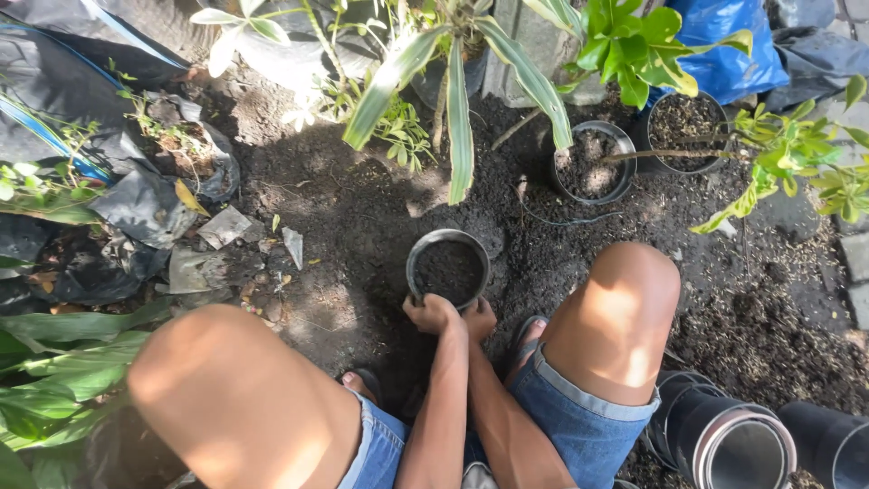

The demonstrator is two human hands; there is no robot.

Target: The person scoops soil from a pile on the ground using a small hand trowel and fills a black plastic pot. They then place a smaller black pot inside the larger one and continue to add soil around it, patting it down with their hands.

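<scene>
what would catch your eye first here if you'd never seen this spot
First, the two hands, left hand and right hand, gripping the near rim of a small black pot full of dark soil, in the middle between the person's bare knees. Behind it, a striped long-leaved plant hangs over the soil-covered ground. At the lower right lies a stack of empty black pots.

Sunlit dark soil, black plastic sheets, leafy plants around

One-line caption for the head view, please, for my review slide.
Crouching person's left hand and right hand grip a small black soil-filled pot on dark soil, two more pots behind.
</scene>
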